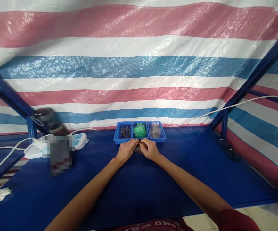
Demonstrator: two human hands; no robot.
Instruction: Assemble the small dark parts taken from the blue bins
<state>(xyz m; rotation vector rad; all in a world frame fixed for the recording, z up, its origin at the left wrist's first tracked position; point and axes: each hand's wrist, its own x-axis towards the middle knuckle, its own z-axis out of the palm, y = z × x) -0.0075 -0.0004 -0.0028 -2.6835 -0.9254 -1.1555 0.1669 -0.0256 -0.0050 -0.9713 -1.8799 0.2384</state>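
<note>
The left hand and right hand pinch a small translucent item before three blue trays on the counter.

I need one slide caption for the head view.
Left hand and right hand, close together, by three blue bins on a blue table.

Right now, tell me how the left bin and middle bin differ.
The left bin holds small dark pieces; the middle bin holds a bright green heap. The left bin shows bare blue around its pieces; the middle bin is covered nearly across. Both are blue and open-topped.
</note>
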